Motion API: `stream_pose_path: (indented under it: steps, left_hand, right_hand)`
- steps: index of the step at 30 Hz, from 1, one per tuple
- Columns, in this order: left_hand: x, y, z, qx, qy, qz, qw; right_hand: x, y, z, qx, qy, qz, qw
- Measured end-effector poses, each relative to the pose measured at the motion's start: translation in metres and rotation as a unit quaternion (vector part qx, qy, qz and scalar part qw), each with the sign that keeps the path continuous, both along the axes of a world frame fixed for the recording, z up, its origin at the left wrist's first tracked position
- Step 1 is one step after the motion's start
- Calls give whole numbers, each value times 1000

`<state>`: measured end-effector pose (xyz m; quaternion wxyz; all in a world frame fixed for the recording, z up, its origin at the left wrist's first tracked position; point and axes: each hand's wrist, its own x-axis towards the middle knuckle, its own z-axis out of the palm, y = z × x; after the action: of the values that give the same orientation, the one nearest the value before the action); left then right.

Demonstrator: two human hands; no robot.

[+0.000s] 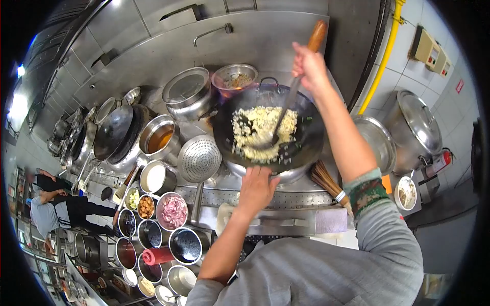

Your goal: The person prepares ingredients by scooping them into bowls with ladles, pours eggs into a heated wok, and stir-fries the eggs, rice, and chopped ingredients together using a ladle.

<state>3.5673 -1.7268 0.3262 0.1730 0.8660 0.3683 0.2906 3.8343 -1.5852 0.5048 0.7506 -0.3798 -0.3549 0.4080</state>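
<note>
A large black wok [312, 135] sits on the stove, holding fried rice [260, 120] with pale egg-like bits and some green pieces. My right hand [309, 67] is closed round the shaft of a ladle [286, 109], just below its wooden handle end. The ladle slants down into the wok, and its bowl rests in the rice, slightly blurred. At the wok's near rim is my left hand [256, 188], fingers bent over the edge and thumb pointing right. What lies under its palm is hidden.
Left of the wok lies a perforated strainer [199, 158], with a pot of brown liquid [159, 136] beyond. Seasoning tins and a red squeeze bottle [157, 256] stand lower left. A bamboo brush [326, 182] and lidded pot [416, 125] are right. Two people [66, 206] stand far left.
</note>
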Motion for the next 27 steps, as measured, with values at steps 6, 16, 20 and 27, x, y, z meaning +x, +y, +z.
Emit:
stream_pose_path:
  steps: [6, 16, 20, 27]
  left_hand:
    - [13, -37, 63, 30, -48, 59, 997]
    - [-28, -67, 39, 25, -52, 5, 998]
    - [12, -8, 29, 34, -66, 39, 997]
    - [-30, -46, -14, 21, -62, 2, 998]
  right_hand:
    - [-17, -48, 37, -40, -115, -66, 990]
    - [-9, -53, 29, 11, -79, -142, 987]
    - [-49, -32, 16, -31, -140, -174, 974]
    - [-27, -38, 24, 50, -134, -125, 982]
